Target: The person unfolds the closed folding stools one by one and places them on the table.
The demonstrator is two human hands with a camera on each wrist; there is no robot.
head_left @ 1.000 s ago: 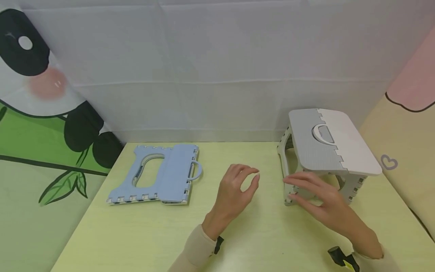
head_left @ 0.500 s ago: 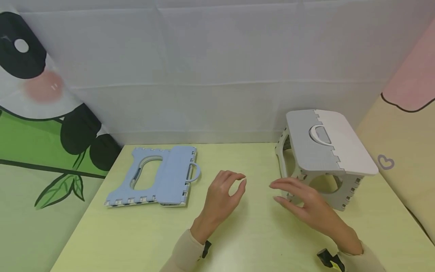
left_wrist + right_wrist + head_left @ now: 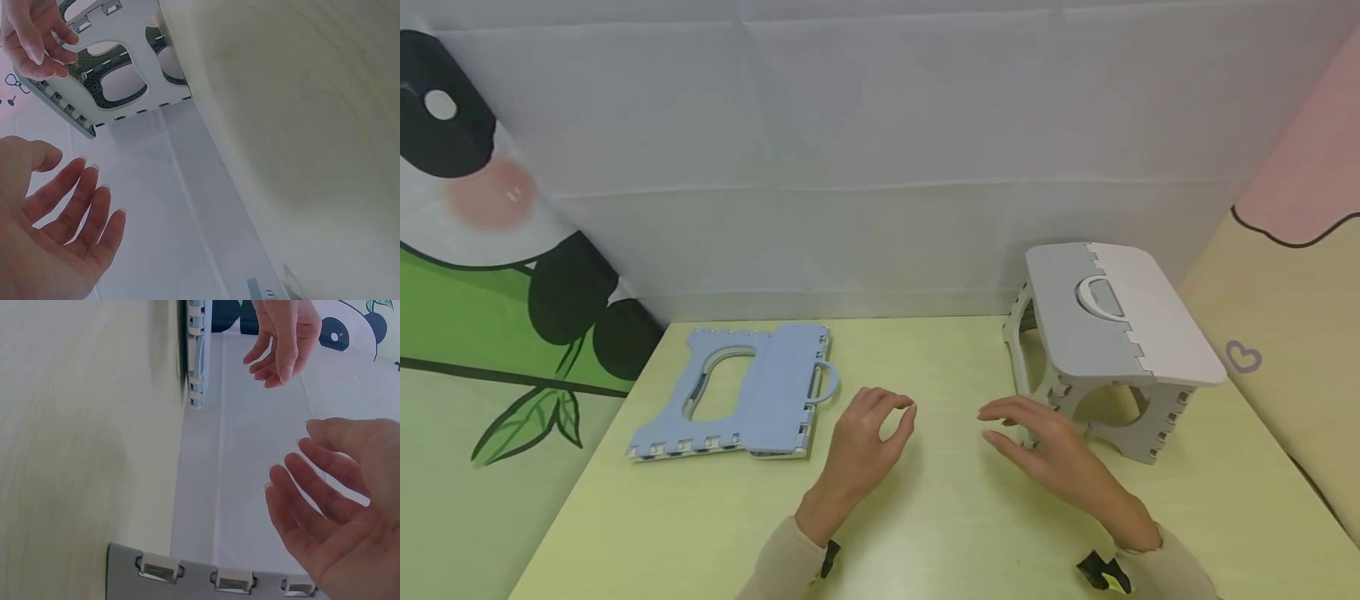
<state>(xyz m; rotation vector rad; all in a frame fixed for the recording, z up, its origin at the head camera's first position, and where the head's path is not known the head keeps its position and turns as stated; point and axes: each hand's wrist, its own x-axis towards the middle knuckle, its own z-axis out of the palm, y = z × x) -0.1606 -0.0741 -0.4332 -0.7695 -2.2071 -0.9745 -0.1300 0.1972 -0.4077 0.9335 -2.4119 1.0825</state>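
A blue folding step stool (image 3: 778, 392) lies folded flat on the left of the table, its handle loop (image 3: 827, 382) sticking out on the right side. At the right stands a grey and white folding step stool (image 3: 1120, 312), unfolded on its legs, with a handle in the middle of its top. My left hand (image 3: 861, 450) hovers over the table just right of the blue stool, fingers loosely bent and holding nothing. In front of the grey stool, my right hand (image 3: 1052, 450) is likewise loosely curved around air, overlapping one leg in the head view.
The pale yellow-green table (image 3: 925, 533) reaches back to a white cloth wall (image 3: 850, 167). Panels with cartoon prints stand at the left (image 3: 482, 400) and right (image 3: 1292, 275). Each wrist wears a dark strap-on device (image 3: 1103, 573).
Both hands have moved left and slightly down, the right one drawing away from the grey stool. Neither stool has been moved; the head view has shifted a little.
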